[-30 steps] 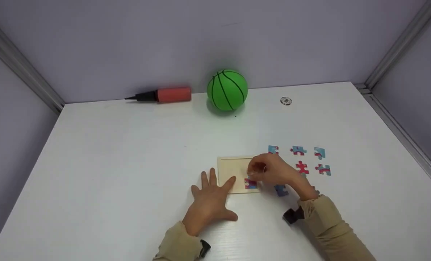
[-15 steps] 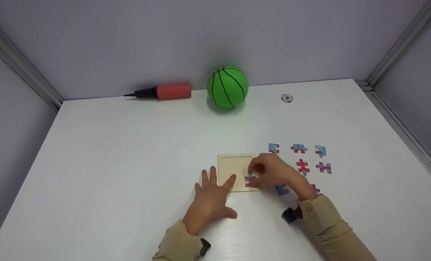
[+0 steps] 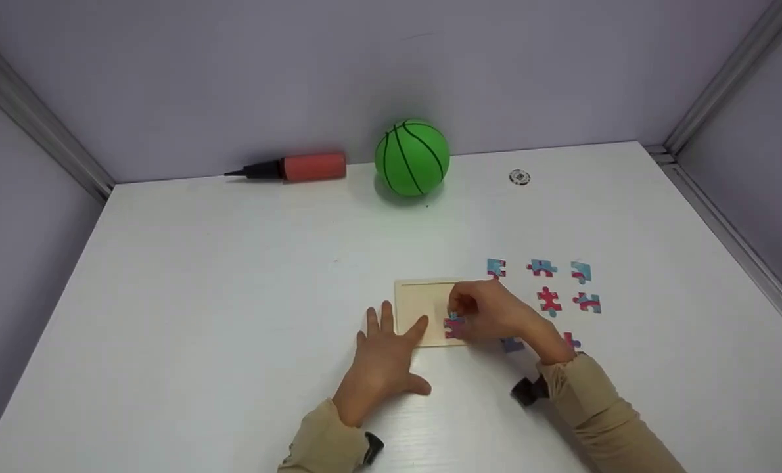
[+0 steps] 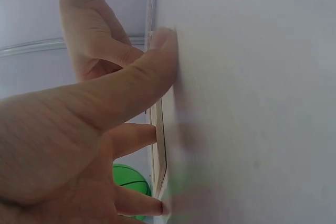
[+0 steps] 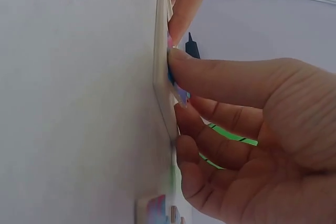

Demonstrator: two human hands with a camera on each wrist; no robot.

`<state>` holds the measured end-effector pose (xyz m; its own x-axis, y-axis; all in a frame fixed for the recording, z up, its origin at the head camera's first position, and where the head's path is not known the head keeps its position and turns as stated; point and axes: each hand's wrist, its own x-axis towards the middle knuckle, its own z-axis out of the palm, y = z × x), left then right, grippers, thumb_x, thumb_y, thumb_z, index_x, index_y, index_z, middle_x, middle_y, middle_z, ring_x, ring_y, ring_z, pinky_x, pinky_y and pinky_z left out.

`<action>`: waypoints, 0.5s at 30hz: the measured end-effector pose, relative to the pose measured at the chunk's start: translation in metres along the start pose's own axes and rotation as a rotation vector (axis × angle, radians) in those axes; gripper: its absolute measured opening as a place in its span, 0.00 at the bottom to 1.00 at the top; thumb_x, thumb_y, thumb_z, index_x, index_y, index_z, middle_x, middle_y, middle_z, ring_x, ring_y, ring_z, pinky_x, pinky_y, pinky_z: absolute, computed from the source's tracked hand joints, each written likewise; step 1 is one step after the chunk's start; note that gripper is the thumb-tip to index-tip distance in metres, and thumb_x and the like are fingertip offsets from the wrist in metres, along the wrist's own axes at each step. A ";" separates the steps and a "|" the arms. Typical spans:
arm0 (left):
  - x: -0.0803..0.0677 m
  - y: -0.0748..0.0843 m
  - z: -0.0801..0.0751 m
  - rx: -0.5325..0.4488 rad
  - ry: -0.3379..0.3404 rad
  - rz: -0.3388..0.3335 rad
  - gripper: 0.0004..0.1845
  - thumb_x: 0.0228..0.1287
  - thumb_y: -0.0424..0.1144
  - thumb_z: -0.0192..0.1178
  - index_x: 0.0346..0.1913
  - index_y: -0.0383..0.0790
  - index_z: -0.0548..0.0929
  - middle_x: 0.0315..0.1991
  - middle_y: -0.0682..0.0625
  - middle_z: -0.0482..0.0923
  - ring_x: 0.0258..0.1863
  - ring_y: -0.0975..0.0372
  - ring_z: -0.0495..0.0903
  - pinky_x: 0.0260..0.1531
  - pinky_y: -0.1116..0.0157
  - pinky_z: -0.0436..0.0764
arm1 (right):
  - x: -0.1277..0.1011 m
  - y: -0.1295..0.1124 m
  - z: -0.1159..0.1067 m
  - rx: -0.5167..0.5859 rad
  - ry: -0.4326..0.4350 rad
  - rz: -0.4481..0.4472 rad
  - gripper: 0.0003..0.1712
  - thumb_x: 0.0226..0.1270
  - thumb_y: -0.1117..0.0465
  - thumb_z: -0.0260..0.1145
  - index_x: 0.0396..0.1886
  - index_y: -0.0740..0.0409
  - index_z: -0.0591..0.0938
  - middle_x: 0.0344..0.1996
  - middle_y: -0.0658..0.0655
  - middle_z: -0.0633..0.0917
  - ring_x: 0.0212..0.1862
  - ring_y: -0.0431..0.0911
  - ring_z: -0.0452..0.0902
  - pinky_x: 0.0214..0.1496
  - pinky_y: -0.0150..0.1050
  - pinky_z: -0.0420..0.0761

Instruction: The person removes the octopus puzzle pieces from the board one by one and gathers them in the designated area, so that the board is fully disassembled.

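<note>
pale wooden tray (image 3: pixel 424 299), matt white table (image 3: pixel 233 276)

Bright, even light — blurry wrist close-ups

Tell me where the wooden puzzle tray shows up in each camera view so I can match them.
Head: the wooden puzzle tray lies low of centre on the table, between both hands.
Left wrist: seen edge-on as a thin pale strip beside the left hand's fingers.
Right wrist: its edge runs down the middle, under the right hand's fingers.
Shared landmark: the green ball.
</note>
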<state>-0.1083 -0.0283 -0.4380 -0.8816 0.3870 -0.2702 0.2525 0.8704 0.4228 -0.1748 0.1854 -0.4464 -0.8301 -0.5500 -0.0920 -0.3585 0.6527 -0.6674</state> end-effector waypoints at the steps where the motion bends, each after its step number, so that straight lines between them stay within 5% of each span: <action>1: 0.000 0.000 0.000 0.000 0.001 0.000 0.51 0.41 0.53 0.77 0.72 0.49 0.65 0.71 0.26 0.45 0.69 0.31 0.45 0.59 0.38 0.62 | 0.000 0.000 0.000 0.009 0.004 0.000 0.12 0.50 0.68 0.73 0.32 0.57 0.78 0.25 0.50 0.76 0.30 0.42 0.69 0.33 0.37 0.72; 7: 0.000 -0.001 0.000 0.006 -0.004 -0.013 0.51 0.41 0.54 0.77 0.72 0.49 0.65 0.71 0.26 0.45 0.69 0.31 0.44 0.59 0.38 0.62 | 0.001 -0.002 -0.002 0.074 0.002 0.008 0.05 0.59 0.66 0.69 0.32 0.55 0.80 0.24 0.49 0.79 0.28 0.42 0.71 0.31 0.37 0.74; 15: 0.002 -0.001 0.002 0.007 -0.010 -0.024 0.52 0.41 0.55 0.77 0.72 0.50 0.65 0.72 0.27 0.45 0.70 0.32 0.44 0.60 0.39 0.62 | -0.017 0.006 -0.021 0.227 -0.016 0.028 0.06 0.60 0.68 0.69 0.35 0.57 0.79 0.27 0.52 0.80 0.29 0.45 0.74 0.31 0.35 0.78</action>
<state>-0.1095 -0.0277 -0.4403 -0.8835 0.3691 -0.2884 0.2345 0.8815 0.4098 -0.1717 0.2098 -0.4327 -0.8309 -0.5426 -0.1231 -0.2289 0.5350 -0.8132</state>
